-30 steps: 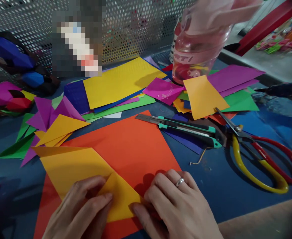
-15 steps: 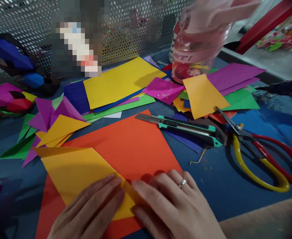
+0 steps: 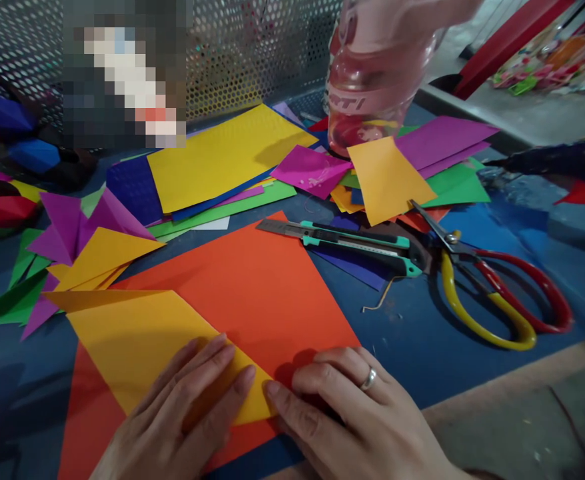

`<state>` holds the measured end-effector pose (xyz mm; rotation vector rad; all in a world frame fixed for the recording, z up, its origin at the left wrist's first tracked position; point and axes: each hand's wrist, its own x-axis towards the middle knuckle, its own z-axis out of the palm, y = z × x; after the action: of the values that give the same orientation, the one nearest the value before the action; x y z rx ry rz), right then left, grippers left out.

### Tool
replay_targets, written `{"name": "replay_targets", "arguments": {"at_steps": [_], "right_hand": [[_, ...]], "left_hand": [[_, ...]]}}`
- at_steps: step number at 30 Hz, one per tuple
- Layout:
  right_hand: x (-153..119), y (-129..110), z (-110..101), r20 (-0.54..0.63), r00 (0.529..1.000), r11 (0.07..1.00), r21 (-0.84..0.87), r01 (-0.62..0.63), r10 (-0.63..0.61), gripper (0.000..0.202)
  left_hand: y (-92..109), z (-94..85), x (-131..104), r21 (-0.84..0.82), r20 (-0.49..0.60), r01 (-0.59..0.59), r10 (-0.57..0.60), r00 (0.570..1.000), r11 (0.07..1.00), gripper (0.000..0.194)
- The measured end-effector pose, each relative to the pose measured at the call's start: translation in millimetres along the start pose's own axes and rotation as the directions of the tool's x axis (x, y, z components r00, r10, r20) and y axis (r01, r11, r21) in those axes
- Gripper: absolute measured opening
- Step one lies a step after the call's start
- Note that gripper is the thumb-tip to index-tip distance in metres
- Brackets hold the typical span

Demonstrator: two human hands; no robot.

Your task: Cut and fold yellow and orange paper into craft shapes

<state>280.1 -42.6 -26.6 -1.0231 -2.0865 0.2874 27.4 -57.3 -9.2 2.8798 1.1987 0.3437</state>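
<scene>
Folded purple and orange paper pieces at left, beside the folded yellow-orange paper sheet, which lies on the larger flat red-orange paper sheet; left hand presses it with fingers extended close together, thumb slightly apart. Right hand, silver ring on, has fingers curled, index tip on the sheet's right corner, thumb mostly hidden. Green-and-black utility knife overlaps the red-orange sheet's top edge, then metal scissors with yellow and red handles rest right of it.

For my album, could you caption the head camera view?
Two hands press folded yellow-orange paper over an orange sheet, scissors nearby.
</scene>
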Motion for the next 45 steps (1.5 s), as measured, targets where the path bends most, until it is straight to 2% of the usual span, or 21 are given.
{"name": "replay_targets", "arguments": {"at_steps": [5,8,11,14,18,30,35,41,45], "right_hand": [[-4,-1,-10,0.019,1.0,1.0,0.013,-0.011,0.011,0.026],[-5,-1,-13,0.008,0.999,0.999,-0.002,-0.034,0.034,0.026],[-6,-2,-13,-0.005,1.0,0.999,0.01,-0.03,0.03,0.025],[-7,-3,-13,0.01,1.0,1.0,0.014,-0.019,0.019,0.025],[-7,-4,-16,0.027,1.0,1.0,0.01,0.01,-0.01,0.027],[-7,5,-25,0.101,0.984,0.987,-0.049,0.151,-0.145,0.026],[-14,5,-26,0.063,0.989,0.989,-0.061,0.135,-0.131,0.024],[-20,1,-26,-0.046,0.999,0.996,-0.088,0.001,-0.005,0.019],[-19,1,-25,-0.044,0.999,0.998,-0.061,-0.019,0.016,0.017]], "left_hand": [[-6,1.4,3,-0.059,-0.004,-0.099,0.099,0.995,0.993,0.045],[-8,3.2,1,-0.063,0.026,-0.086,0.088,0.996,0.994,0.05],[-8,4.6,0,-0.048,0.014,-0.101,0.102,0.995,0.994,0.06],[-8,4.9,1,-0.037,0.006,-0.091,0.091,0.996,0.995,0.061],[-7,3.0,0,-0.039,0.014,-0.077,0.078,0.997,0.996,0.055],[0,-0.2,-2,0.02,0.022,-0.105,0.104,0.994,0.994,0.054],[1,-2.5,-1,0.009,0.054,-0.104,0.103,0.993,0.995,0.06],[-1,-1.6,-4,0.017,0.078,-0.094,0.093,0.993,0.995,0.064],[-1,-0.3,-6,0.023,0.078,-0.08,0.078,0.994,0.997,0.067]]}}
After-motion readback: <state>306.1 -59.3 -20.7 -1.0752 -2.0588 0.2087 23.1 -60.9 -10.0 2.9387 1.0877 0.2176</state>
